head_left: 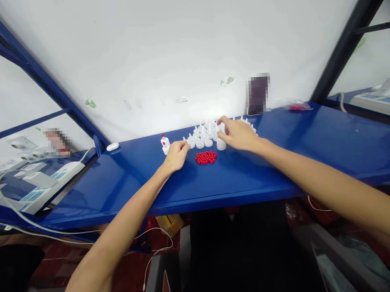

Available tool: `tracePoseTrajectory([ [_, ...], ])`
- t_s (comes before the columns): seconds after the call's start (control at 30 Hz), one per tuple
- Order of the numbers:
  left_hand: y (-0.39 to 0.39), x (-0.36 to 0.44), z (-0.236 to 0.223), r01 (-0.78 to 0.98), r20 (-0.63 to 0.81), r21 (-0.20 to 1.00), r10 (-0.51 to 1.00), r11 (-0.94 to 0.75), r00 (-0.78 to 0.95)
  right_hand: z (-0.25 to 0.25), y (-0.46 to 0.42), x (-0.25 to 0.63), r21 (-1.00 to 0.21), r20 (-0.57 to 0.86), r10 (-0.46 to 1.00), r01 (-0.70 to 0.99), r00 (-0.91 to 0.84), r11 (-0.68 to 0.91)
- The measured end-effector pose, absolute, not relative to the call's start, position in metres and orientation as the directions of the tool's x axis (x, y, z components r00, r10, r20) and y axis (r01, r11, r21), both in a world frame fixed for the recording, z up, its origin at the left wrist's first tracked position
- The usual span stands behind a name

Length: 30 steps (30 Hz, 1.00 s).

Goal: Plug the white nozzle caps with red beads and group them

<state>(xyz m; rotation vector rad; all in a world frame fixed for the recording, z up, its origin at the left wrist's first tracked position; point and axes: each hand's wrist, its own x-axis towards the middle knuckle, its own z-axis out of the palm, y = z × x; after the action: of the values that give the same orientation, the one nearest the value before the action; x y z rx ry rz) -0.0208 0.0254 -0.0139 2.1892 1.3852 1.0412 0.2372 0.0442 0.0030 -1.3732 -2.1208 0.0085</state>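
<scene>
My left hand [178, 156] is closed, fingertips together at the left edge of a group of white nozzle caps [199, 143]; a white nozzle tip shows right at the fingers, and the pinch itself is partly hidden. My right hand [238, 133] curves its thumb and fingers round the top of a small white bottle [221, 145] standing upright. Between the hands, nearer the front edge, lies a patch of small red caps [206, 157]. Left of my left hand stand two white bottles with red tips [165, 146]. More nozzle caps sit behind my right hand.
The blue table [125, 179] meets a white wall. A dark phone-like object [258, 96], blurred out, leans there. A white oval case [112, 146] lies at left, a plastic bag with something red [298, 107] at right. Power strips [38, 187] and cables are on the left.
</scene>
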Motion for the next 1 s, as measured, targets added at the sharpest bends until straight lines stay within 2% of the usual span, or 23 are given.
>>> tracePoseTrajectory([
  [0.1,0.025,-0.024,-0.013,0.603,0.409,0.645,0.879,-0.469,0.247,0.002,0.046,0.237,-0.279,0.409,0.875,0.878,-0.258,0.39],
  [0.2,0.023,-0.028,-0.011,0.586,0.419,0.634,0.861,-0.505,0.289,0.003,0.046,0.236,-0.282,0.388,0.878,0.871,-0.28,0.402],
  [0.33,0.022,-0.037,-0.005,0.643,0.467,0.429,0.765,-0.634,0.443,0.004,0.045,0.235,-0.31,0.425,0.854,0.838,-0.3,0.448],
  [0.4,0.021,-0.04,-0.003,0.685,0.45,0.351,0.756,-0.639,0.475,0.004,0.045,0.235,-0.325,0.466,0.831,0.815,-0.304,0.48],
  [0.53,0.018,-0.04,-0.003,0.703,0.359,0.359,0.786,-0.614,0.503,0.002,0.045,0.235,-0.337,0.577,0.748,0.738,-0.328,0.584],
  [0.7,0.014,-0.034,-0.006,0.642,0.336,0.401,0.757,-0.654,0.561,0.002,0.044,0.233,-0.365,0.718,0.617,0.581,-0.323,0.728],
  [1.0,0.015,-0.033,-0.008,0.646,0.318,0.317,0.719,-0.694,0.618,0.003,0.034,0.227,-0.415,0.752,0.582,0.464,-0.31,0.783],
])
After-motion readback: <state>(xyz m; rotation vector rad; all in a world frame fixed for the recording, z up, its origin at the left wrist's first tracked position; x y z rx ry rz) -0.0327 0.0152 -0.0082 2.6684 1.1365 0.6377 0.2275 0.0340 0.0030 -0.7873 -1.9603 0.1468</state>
